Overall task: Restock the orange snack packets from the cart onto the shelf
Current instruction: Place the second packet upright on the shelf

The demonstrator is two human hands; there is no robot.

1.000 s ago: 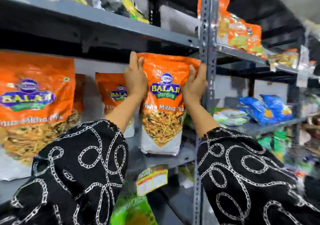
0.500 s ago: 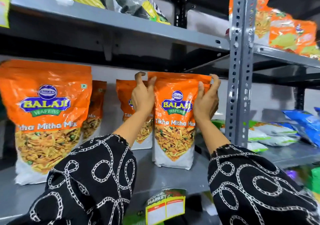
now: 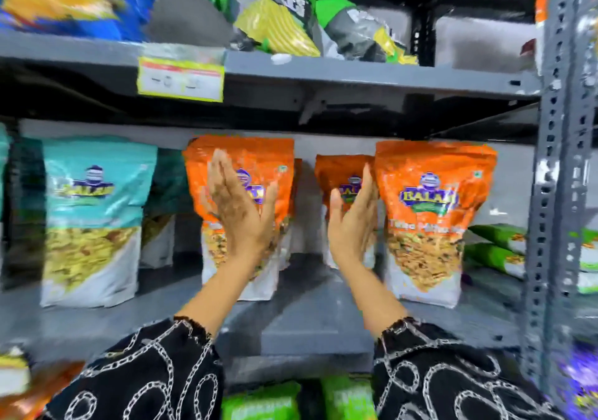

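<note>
Three orange snack packets stand upright on the grey middle shelf [image 3: 307, 326]. The right one [image 3: 430, 222] stands free at the front, beside the upright post. A second [image 3: 343, 177] stands further back in the middle, partly hidden by my right hand [image 3: 352, 222]. A third [image 3: 259, 160] stands at the left, behind my left hand [image 3: 239, 212]. Both hands are open with fingers straight and hold nothing. My right hand's fingers lie close along the left edge of the right packet. The cart is out of view.
A teal packet [image 3: 94, 219] stands left of the orange ones. The shelf above [image 3: 356, 73] carries green and blue crisp bags and a yellow price tag [image 3: 180, 78]. A perforated steel post [image 3: 559, 193] bounds the right side. Green packets [image 3: 498, 245] lie beyond it, more below.
Both hands have let go of the orange packet, which now stands on the shelf at the right. The hands have drawn back and leftward, open. The view has swung left.
</note>
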